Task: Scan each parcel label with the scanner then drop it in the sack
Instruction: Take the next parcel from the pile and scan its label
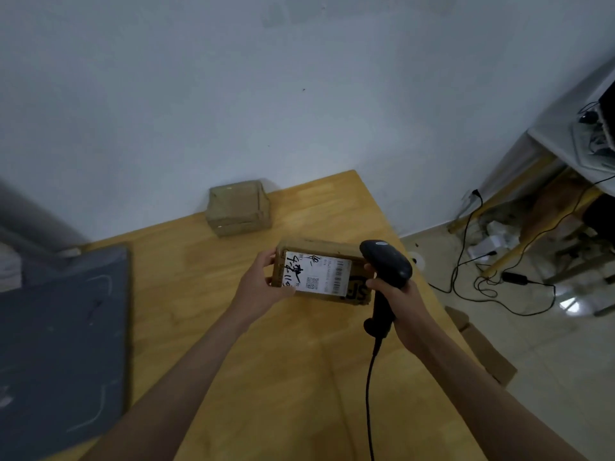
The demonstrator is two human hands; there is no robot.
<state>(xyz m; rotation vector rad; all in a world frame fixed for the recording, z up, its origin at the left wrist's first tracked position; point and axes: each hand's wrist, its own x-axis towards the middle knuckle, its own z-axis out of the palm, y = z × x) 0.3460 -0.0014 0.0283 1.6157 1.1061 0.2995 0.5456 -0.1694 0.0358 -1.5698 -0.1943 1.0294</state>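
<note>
The parcel [321,271], a brown cardboard box, is held above the wooden desk [233,327], tilted so its white label [316,272] faces up toward the camera. The label carries black handwriting on its left part, a small square code near the middle and barcodes toward the right. The left hand [263,281] grips the parcel by its left end, fingers curled over the far edge and thumb pressed at the near corner of the label. Just beside the parcel's right end, the right hand [402,304] is wrapped round the handle of a black scanner [386,271], whose head sits over the box's right corner and points toward the label. A black cable [368,394] hangs from the base of the handle down toward the camera. Farther back on the desk, close to the wall, a second cardboard box [238,207] rests by itself. A dark grey mat [60,344] lies on the left part of the desk. On the floor to the right, black cords [499,294] trail beneath another table [559,134].
</note>
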